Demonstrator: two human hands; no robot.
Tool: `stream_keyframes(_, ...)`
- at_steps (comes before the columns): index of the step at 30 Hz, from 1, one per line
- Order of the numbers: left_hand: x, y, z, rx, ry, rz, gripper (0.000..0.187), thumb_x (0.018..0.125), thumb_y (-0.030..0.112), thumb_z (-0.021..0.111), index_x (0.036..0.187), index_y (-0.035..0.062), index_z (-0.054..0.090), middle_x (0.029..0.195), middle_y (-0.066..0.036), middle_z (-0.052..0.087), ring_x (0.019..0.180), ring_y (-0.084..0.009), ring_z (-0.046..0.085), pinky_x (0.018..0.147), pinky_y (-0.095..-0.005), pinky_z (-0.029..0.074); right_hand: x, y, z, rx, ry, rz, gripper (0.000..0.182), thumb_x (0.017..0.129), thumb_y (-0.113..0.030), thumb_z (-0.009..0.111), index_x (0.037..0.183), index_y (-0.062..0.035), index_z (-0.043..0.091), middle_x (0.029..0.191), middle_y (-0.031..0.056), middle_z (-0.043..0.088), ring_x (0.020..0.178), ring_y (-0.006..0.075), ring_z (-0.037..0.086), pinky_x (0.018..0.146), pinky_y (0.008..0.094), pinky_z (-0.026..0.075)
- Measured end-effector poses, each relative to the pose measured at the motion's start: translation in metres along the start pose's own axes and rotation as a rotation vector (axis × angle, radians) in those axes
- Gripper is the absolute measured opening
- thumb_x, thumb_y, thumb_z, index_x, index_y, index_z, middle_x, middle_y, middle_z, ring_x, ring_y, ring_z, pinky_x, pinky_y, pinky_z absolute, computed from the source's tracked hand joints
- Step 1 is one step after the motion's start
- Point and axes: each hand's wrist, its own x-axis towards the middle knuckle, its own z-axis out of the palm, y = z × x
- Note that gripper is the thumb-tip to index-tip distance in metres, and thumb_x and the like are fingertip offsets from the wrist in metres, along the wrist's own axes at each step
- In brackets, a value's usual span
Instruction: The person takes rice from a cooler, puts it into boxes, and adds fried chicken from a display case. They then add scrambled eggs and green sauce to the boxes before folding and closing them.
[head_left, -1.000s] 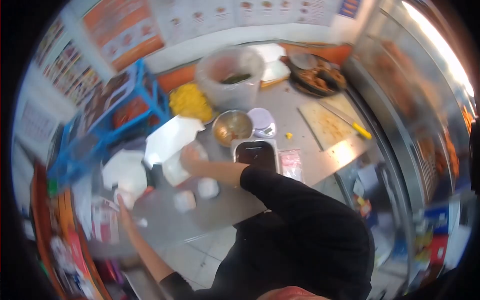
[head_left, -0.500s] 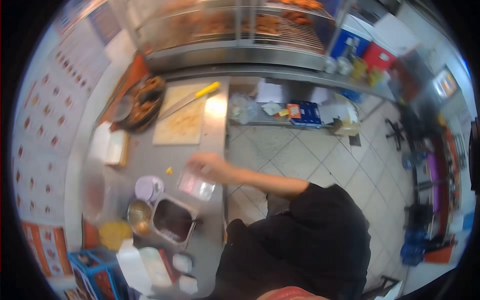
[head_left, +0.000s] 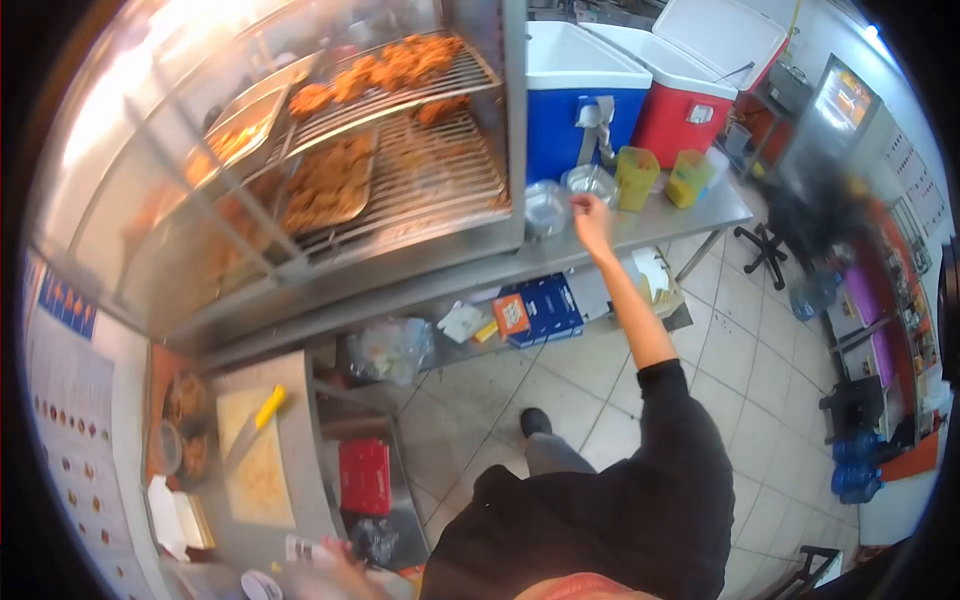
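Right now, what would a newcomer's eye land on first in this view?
The glass warming cabinet at upper left, its wire racks loaded with fried chicken. Beside it stand a blue cooler and a red cooler, and the right hand reaches toward the metal bowls on the steel counter.

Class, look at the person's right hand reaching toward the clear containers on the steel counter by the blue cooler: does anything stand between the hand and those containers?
Nothing visible does. The right hand is at the clear containers, fingertips at the nearer rim.
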Motion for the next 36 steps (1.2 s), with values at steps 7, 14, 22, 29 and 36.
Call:
stream_keyframes(7, -0.063, 0.115, 0.259, 0.177, -0.388, 0.038, 0.038, 0.092, 0.027, 0.069, 0.124, 0.0083, 0.061, 0.087, 0.001, 0.065, 0.072, -0.0073, 0.064, 0.051, -0.0144, 0.041, 0.119, 0.014, 0.145, -0.224, -0.445, -0.178, 0.016, 0.081, 0.001, 0.059, 0.093, 0.0016, 0.070, 0.091, 0.0221, 0.070, 0.091, 0.0371, 0.069, 0.078, 0.0428, 0.057)
stream_keyframes(14, -0.099, 0.171, 0.344, 0.189, -0.471, 0.128, 0.042, 0.090, 0.037, 0.070, 0.122, 0.0104, 0.062, 0.085, 0.005, 0.063, 0.075, -0.0028, 0.061, 0.048, -0.0144, 0.027, 0.136, -0.002, 0.155, -0.600, -0.665, -0.224, 0.014, 0.078, 0.001, 0.062, 0.091, 0.0002, 0.066, 0.096, 0.0217, 0.069, 0.093, 0.0350, 0.069, 0.072, 0.0430, 0.056)
stream_keyframes(22, -0.152, 0.221, 0.430, -0.061, -0.724, 0.216, 0.031, 0.090, 0.017, 0.070, 0.113, -0.0015, 0.060, 0.087, -0.005, 0.061, 0.075, -0.0119, 0.061, 0.068, -0.0259, 0.050, 0.147, -0.020, 0.118, 0.337, 0.085, -0.344, 0.011, 0.083, 0.006, 0.055, 0.090, -0.0020, 0.059, 0.081, 0.0128, 0.061, 0.077, 0.0288, 0.061, 0.068, 0.0377, 0.049)
stream_keyframes(29, -0.218, 0.245, 0.509, -0.112, -1.139, 0.451, 0.026, 0.089, 0.017, 0.070, 0.108, -0.0006, 0.066, 0.088, -0.007, 0.068, 0.079, -0.0133, 0.065, 0.072, -0.0231, 0.048, 0.115, -0.078, -0.003, 1.063, 0.057, 0.389, 0.013, 0.092, 0.002, 0.055, 0.103, -0.0020, 0.060, 0.100, 0.0038, 0.061, 0.091, 0.0131, 0.059, 0.083, 0.0267, 0.046)
stream_keyframes(36, -0.271, 0.215, 0.557, -0.094, -0.885, 1.118, 0.052, 0.080, 0.015, 0.081, 0.126, 0.0033, 0.059, 0.104, -0.006, 0.067, 0.090, -0.0132, 0.065, 0.076, -0.0250, 0.053, 0.029, -0.101, -0.086, 1.476, -0.015, 0.552, 0.027, 0.091, 0.003, 0.053, 0.116, -0.0051, 0.058, 0.116, 0.0088, 0.062, 0.104, 0.0195, 0.062, 0.094, 0.0320, 0.049)
